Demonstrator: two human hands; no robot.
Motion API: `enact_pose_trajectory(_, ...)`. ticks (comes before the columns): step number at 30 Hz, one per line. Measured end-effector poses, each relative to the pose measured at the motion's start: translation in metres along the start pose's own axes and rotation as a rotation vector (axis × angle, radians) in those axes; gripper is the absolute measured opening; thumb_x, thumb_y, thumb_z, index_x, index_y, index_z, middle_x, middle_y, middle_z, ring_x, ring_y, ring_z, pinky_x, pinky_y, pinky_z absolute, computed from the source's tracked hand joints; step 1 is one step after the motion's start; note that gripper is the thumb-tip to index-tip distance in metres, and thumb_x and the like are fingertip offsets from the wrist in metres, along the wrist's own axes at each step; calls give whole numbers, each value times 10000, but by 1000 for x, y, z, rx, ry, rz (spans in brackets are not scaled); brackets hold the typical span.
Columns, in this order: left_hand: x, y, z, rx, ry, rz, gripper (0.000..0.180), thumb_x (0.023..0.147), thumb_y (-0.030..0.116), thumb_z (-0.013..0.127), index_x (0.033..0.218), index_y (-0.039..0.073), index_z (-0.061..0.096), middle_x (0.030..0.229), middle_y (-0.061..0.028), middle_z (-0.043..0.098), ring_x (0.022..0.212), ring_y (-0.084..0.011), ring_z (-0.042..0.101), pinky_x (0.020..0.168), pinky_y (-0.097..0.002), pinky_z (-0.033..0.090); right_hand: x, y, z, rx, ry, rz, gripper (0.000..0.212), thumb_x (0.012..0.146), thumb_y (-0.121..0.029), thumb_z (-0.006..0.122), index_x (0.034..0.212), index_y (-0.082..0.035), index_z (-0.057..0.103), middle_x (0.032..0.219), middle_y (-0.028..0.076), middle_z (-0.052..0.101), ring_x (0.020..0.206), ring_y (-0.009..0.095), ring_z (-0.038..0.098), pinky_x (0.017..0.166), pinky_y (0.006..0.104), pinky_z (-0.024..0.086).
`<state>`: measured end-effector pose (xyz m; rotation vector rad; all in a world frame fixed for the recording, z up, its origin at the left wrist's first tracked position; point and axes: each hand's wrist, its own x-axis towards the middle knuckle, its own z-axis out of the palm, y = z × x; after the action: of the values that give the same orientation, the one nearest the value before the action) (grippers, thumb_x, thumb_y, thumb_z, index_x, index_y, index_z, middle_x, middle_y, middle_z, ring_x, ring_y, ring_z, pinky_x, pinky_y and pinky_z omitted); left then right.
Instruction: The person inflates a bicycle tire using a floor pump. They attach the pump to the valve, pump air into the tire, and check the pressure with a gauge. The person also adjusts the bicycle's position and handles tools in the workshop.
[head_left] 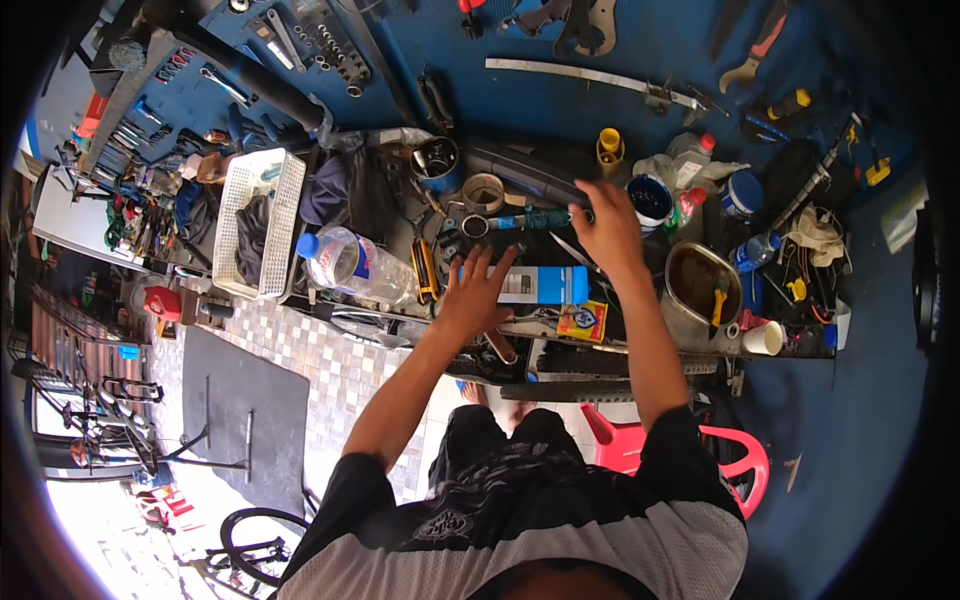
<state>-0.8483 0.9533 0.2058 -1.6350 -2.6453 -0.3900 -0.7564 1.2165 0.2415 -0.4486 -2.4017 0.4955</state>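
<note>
My left hand [473, 297] is open, its fingers spread over the cluttered bench beside a blue-and-white box [545, 284]. Just beyond its fingertips lies a metal ring [474, 227]. At the right end of a long black case [525, 173], my right hand [610, 236] has its thumb and fingers closed around the case's edge; part of the grip is hidden. A metal tube with a dark teal wrap [530, 219] lies below that case, close to the right thumb. A yellow-and-black tool [424, 270] rests left of my left hand.
A large clear bottle [355, 266] lies beside a white basket [258, 225]. To the right are an oily metal pan [703, 285], a blue tub [649, 202] and a white cup [764, 338]. Tools hang on the blue wall [440, 45]. A red plastic chair [735, 455] stands below the bench.
</note>
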Motion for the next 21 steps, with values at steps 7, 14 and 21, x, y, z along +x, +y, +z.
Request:
enact_pose_trajectory(7,-96,19,-37,-608,-182,-70,664,904,293,840,1470,71,574,1323,-202,661,1176,-438,680,963,-490,577,79,30,114,-364,-519,101,739,860,-400,859,1470,-84,585,1408,156,625,1348,339,580,1106,513,480)
enact_pose_trajectory(14,-222,-59,-39,-649,-329,-597,592,962,377,804,1427,45,649,1389,-226,692,1279,-402,664,1071,-451,541,117,82,89,9,-524,212,941,774,-507,891,1525,-57,547,1508,208,609,1397,345,597,1148,435,496)
enact_pose_trajectory(21,-238,-193,-78,-322,-72,-702,375,975,172,764,1332,71,705,1060,-188,769,1014,-363,742,884,-448,578,132,50,35,37,-401,213,905,743,-370,929,1493,-24,557,1430,232,662,1344,375,636,1128,426,496)
